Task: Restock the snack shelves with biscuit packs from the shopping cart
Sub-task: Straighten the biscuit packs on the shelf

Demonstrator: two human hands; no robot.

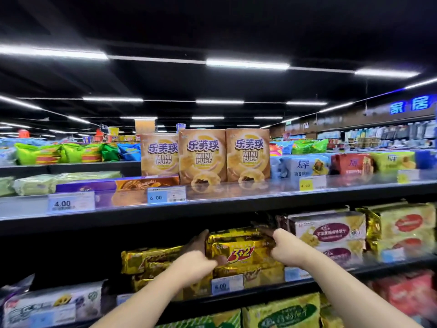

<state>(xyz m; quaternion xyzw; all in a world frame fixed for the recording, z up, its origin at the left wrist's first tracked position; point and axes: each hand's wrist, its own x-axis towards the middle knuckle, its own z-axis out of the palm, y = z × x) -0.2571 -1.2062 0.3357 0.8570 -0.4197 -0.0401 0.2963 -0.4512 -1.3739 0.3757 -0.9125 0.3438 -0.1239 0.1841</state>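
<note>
1. Two bare forearms reach up from the near edge toward the middle shelf [331, 272]; the lower shelf below them holds a white pack at the near left [50, 306] and green-and-yellow packs at the near right [283, 313].
2. The left hand [197, 258] clasps the left end of a gold biscuit pack [240, 250], fingers curled around its edge and reaching into the shadow behind it.
3. The right hand [283, 246] grips the right end of the same pack, thumb on the front and fingers over the top corner.
4. The gold biscuit pack, printed "3+2", sits on top of a stack of like packs on the middle shelf, just above a price tag [227, 284] reading 6.00.
5. To its left, more gold packs [146, 258] lie lower and tilted; to its right stand cream packs with purple ovals [331, 235], then yellow packs with red ovals [404, 228].
6. On the top shelf [236, 197], farther up, three tan "MINI PUFF" boxes [202, 157] stand upright side by side, with a flat purple-and-orange box [118, 184] lying to their left.
7. Right of the boxes lie blue, red and green cracker packs [305, 165]; price tags read 4.00 and 6.00.
8. Far behind, other aisles show green and blue bags [61, 152] under strip lights [247, 63], with a blue lit sign [409, 106] at the far right.
</note>
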